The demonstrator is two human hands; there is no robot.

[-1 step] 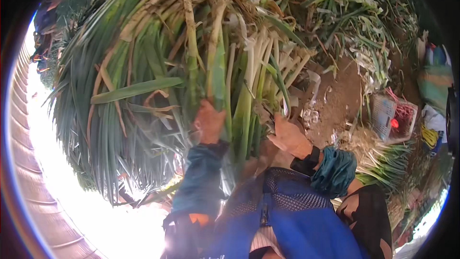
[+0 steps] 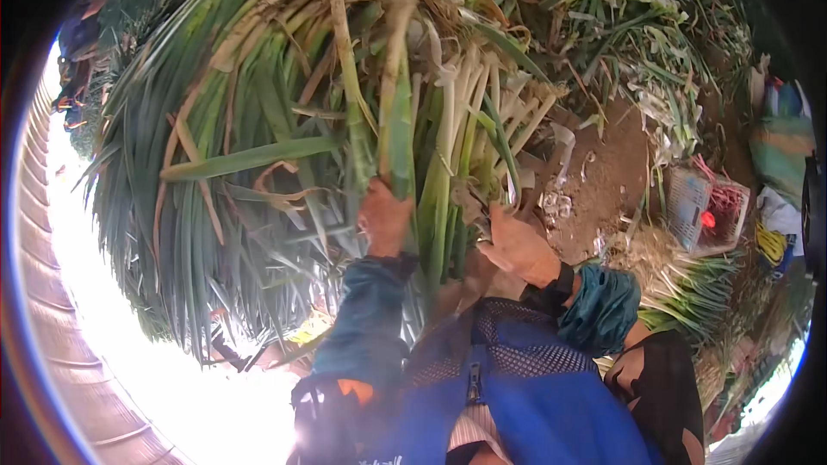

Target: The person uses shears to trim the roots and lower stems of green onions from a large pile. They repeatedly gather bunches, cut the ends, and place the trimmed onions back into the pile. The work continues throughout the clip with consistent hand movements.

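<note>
My left hand (image 2: 386, 217) is closed round the green part of a thick leek (image 2: 398, 112), whose pale, soil-stained root end points away from me. A large heap of leeks (image 2: 185, 215) lies ahead and to the left, long green leaves hanging toward me. Just right of the held one, several peeled leeks (image 2: 461, 112) with white stems lie together. Beside their green ends my right hand (image 2: 521, 245) is closed, fingers bent together. A brownish scrap of leaf (image 2: 469, 205) is at its fingertips; what it grips is hidden.
A plastic basket (image 2: 708, 211) holding red ties stands at the right. Near it lies a bundle of trimmed leeks (image 2: 689, 293). Peeled leaf waste (image 2: 637, 34) covers the ground at the far right, beside bare brown soil (image 2: 607, 164).
My left hand has shifted slightly right with the leek, whose root end also moved right. My right hand has hardly moved.
</note>
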